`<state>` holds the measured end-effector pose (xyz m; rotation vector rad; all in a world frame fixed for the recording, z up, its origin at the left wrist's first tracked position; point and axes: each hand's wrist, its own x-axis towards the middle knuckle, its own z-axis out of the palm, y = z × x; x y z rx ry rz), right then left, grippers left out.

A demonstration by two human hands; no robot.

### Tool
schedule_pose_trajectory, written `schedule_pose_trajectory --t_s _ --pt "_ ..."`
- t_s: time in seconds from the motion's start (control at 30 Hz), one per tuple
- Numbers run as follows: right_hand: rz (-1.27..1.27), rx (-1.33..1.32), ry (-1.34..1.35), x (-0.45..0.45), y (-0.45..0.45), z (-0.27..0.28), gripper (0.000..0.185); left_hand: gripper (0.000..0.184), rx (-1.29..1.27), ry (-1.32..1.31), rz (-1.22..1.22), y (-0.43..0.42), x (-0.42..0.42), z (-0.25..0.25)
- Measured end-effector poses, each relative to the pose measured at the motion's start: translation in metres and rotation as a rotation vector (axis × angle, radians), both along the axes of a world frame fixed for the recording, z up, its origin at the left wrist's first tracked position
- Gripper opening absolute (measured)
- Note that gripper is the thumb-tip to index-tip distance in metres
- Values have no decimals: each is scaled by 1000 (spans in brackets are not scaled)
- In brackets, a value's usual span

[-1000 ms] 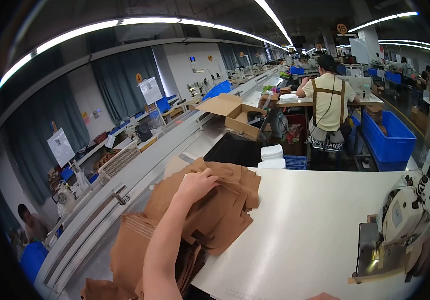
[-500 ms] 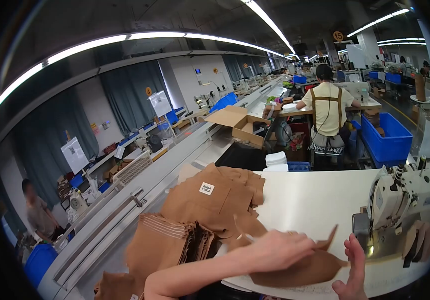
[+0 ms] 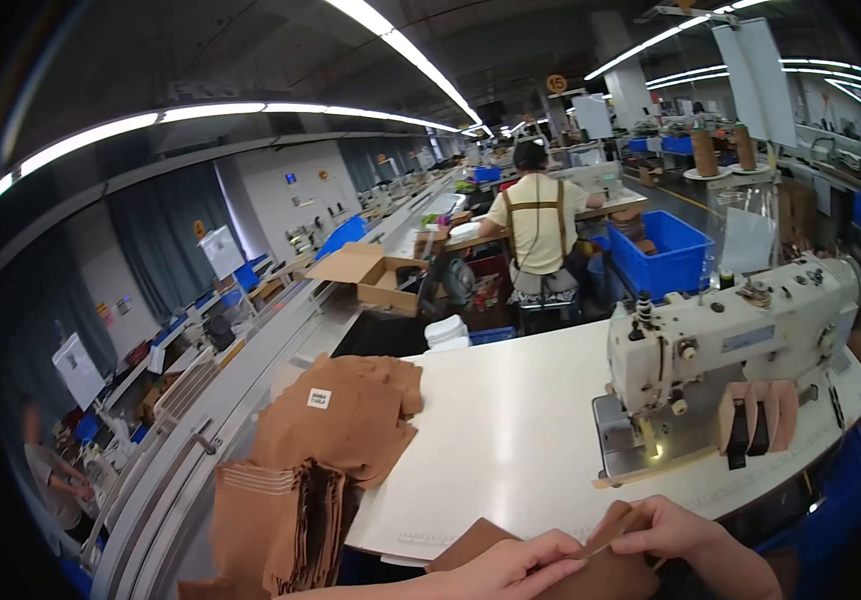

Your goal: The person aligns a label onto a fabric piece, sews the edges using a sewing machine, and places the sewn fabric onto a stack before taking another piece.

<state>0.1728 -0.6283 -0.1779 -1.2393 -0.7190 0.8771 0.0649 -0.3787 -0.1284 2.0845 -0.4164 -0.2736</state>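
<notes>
Both hands are at the front edge of the white table [image 3: 495, 430], on one brown fabric piece [image 3: 600, 578]. My left hand [image 3: 525, 568] lies across it with fingers closed on the fabric. My right hand [image 3: 665, 530] pinches its raised upper edge. A brown fabric pile [image 3: 370, 405] with a white label [image 3: 319, 398] lies left of the table's middle. Nearer me, a folded brown stack [image 3: 260, 510] shows pale stitch lines. The white sewing machine [image 3: 740, 330] stands at the right, its needle area lit. Small brown pieces with black strips [image 3: 758, 418] stand beside it.
An open cardboard box [image 3: 380, 282], a black tray [image 3: 382, 335] and white stacked items [image 3: 447, 332] are beyond the table. A person [image 3: 540, 220] sits ahead with their back to me, near a blue bin [image 3: 660, 252]. Another person [image 3: 55, 480] is at far left.
The view has turned right, showing more of the sewing machine. My left hand has left the pile with a brown piece, now at the table's front edge. My right hand has closed on that piece.
</notes>
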Motion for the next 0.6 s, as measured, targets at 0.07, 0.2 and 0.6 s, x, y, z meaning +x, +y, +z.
schedule_pose_trajectory --t_s 0.07,0.2,0.6 --pt "-115 76 88 -3 -1 -18 31 19 -154 55 13 10 7 -25" --pt "-349 -63 -338 -19 -3 8 22 24 -148 75 76 13 8 -31" --pt "-644 70 -410 -32 -33 -11 23 29 -222 -33 181 -22 -11 -42"
